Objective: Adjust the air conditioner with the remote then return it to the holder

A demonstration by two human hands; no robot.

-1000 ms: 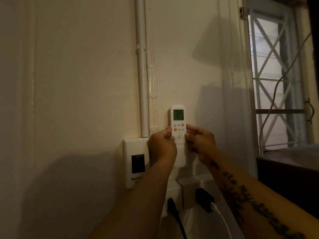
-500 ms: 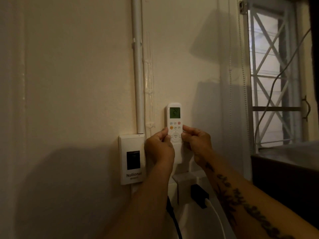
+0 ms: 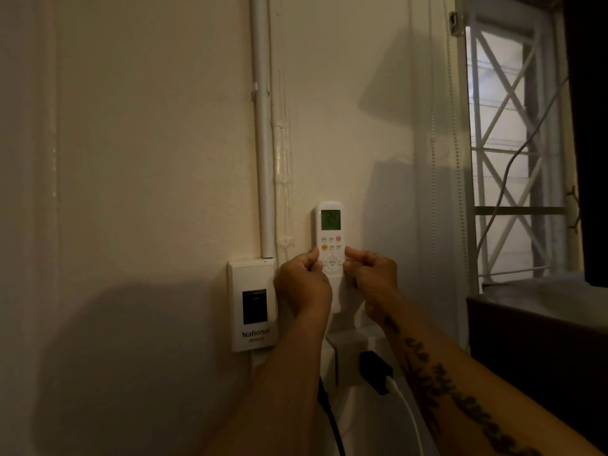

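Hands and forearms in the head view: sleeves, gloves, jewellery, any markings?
Both forearms are bare: no sleeves in view, no gloves, no watch or rings visible. The right forearm carries dark tattoos, a line of script lettering with leaf-like shapes beside it, running from the wrist toward the elbow. The left hand and right hand are bare; a small dark mark sits near the left wrist.

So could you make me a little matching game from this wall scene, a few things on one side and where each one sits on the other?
Things:
1. remote
2. breaker box
3. conduit pipe
4. black plug

Places:
A. running up the wall above the box marked National
B. between the left hand and right hand
C. below the hands, white cable attached
D. left of the left hand

Pairs: 1-B, 2-D, 3-A, 4-C
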